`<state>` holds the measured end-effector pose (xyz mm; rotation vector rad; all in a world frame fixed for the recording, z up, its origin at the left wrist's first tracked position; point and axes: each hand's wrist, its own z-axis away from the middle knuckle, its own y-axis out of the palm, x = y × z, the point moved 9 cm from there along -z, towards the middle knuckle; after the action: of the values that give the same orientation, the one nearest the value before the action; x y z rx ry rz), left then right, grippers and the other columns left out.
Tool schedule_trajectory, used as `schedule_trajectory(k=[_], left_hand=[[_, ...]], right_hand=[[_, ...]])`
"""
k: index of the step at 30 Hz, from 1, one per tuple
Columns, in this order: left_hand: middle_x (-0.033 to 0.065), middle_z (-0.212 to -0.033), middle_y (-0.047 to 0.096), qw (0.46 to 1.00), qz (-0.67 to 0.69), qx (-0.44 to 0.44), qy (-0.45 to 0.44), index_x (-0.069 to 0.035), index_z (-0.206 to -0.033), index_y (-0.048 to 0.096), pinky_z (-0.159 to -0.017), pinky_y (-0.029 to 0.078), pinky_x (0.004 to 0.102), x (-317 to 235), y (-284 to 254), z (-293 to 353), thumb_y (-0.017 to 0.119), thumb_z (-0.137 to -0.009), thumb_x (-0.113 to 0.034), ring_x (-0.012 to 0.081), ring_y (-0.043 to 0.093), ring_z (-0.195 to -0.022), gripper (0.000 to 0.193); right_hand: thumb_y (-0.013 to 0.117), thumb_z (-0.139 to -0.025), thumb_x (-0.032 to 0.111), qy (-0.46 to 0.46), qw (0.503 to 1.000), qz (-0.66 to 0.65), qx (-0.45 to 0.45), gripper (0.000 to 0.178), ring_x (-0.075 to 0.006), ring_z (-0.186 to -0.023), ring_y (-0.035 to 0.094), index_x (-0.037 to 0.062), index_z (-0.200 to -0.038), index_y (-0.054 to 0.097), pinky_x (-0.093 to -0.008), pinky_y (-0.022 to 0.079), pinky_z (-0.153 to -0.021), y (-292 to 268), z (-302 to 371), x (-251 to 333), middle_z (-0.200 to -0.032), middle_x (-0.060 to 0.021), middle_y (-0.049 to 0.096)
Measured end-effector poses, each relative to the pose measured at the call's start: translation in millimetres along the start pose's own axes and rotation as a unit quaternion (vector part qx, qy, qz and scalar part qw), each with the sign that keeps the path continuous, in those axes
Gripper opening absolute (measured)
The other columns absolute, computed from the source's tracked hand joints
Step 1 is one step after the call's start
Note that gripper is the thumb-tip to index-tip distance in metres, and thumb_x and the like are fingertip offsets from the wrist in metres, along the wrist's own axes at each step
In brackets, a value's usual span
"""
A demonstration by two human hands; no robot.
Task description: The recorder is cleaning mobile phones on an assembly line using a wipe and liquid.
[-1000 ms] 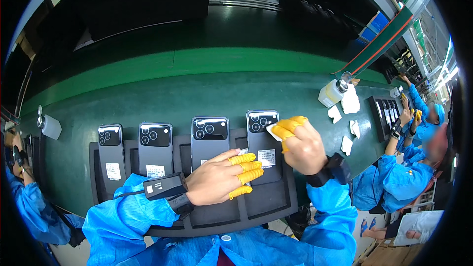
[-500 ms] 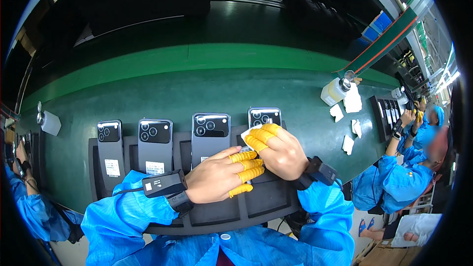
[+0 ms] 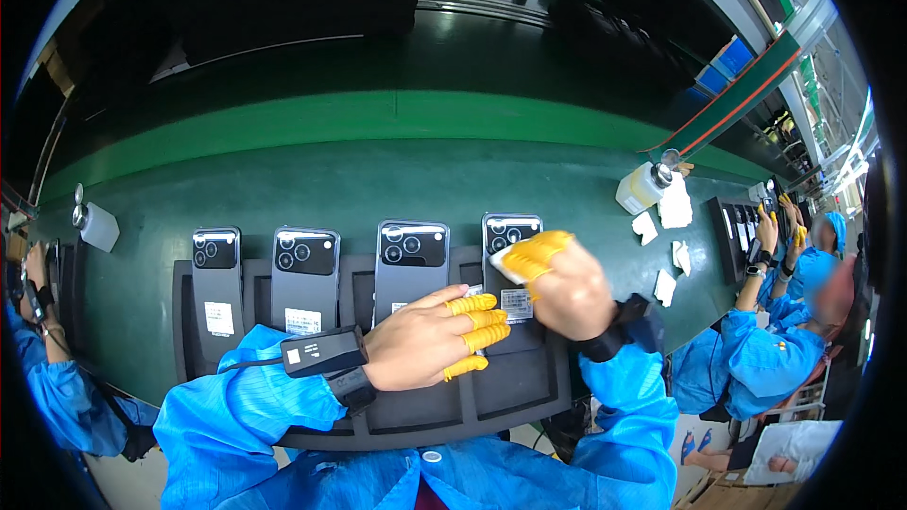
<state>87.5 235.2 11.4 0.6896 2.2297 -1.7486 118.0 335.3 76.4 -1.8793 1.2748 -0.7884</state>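
Several grey smartphones with dark camera blocks and white labels lie face down in a row on a black foam tray (image 3: 416, 416). At the right end of the row is one phone (image 3: 511, 231), partly covered by my hands. My left hand (image 3: 425, 340), with yellow finger cots, lies with stretched fingers across this phone's left edge. A folded white wipe (image 3: 508, 266) is pinched in my right hand (image 3: 559, 285), just over the same phone below its camera block; whether it touches is unclear. Nearest to my left wrist are a second phone (image 3: 412, 274) and a third phone (image 3: 306, 283).
White crumpled wipes (image 3: 675, 203) and a bottle (image 3: 642, 187) stand at the right on the green table (image 3: 283, 189). Another bottle (image 3: 96, 227) is at the far left. Co-workers in blue work on both sides; a second tray (image 3: 732, 236) sits at the right.
My right hand has moved slightly right and down with the wipe, uncovering the phone's camera block and label. My left hand stays nearly in place. The view has shifted slightly.
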Motion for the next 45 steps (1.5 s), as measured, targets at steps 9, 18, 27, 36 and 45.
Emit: schedule_trajectory(k=[9,18,27,36,45], left_hand=[[0.0088,-0.135,0.058,1.000,0.007,0.000,0.003,-0.014,-0.134,0.057,-0.117,0.033,0.0427,0.2,0.1,0.4,0.060,-0.094,-0.036,0.0265,0.050,-0.131,0.046],[0.0082,-0.134,0.058,1.000,0.007,0.004,0.005,-0.013,-0.133,0.057,-0.117,0.032,0.0425,-0.4,-3.2,-0.8,0.060,-0.094,-0.036,0.0260,0.051,-0.130,0.045],[0.0059,-0.136,0.057,1.000,0.000,0.007,-0.006,-0.015,-0.133,0.058,-0.117,0.032,0.0413,0.1,-1.4,-1.6,0.059,-0.095,-0.036,0.0248,0.051,-0.131,0.044],[0.0053,-0.138,0.056,1.000,0.003,0.010,-0.004,-0.015,-0.134,0.057,-0.117,0.031,0.0413,0.8,-2.4,1.0,0.058,-0.096,-0.036,0.0233,0.049,-0.133,0.044],[0.0061,-0.137,0.057,1.000,0.018,0.011,-0.013,-0.015,-0.134,0.058,-0.117,0.032,0.0429,-0.4,-6.8,-0.6,0.062,-0.094,-0.034,0.0240,0.048,-0.133,0.045]], right_hand=[[0.066,-0.056,-0.002,0.020,0.994,0.060,0.094,0.046,-0.0279,-0.085,0.064,0.0020,-0.101,0.074,-0.0377,0.056,-0.081,-7.7,32.8,-31.8,-0.091,-0.0101,0.066],[0.067,-0.062,0.000,-0.057,0.996,-0.055,0.042,0.040,-0.0278,-0.095,0.066,0.0022,-0.102,0.072,-0.0373,0.056,-0.086,24.3,-4.1,2.2,-0.100,-0.0099,0.068],[0.066,-0.056,-0.004,-0.008,0.997,0.036,0.072,0.042,-0.0290,-0.089,0.065,0.0004,-0.096,0.073,-0.0381,0.056,-0.079,-17.6,19.5,-36.4,-0.096,-0.0103,0.068],[0.065,-0.055,0.002,-0.036,0.998,0.039,0.046,0.037,-0.0284,-0.081,0.062,0.0004,-0.091,0.072,-0.0393,0.056,-0.080,0.0,22.1,-22.8,-0.083,-0.0099,0.060],[0.069,-0.072,-0.004,0.256,0.921,0.254,-0.146,0.016,-0.0369,-0.078,0.067,-0.0004,-0.087,0.070,-0.0421,0.054,-0.069,-121.4,76.5,-160.7,-0.087,-0.0185,0.069]])
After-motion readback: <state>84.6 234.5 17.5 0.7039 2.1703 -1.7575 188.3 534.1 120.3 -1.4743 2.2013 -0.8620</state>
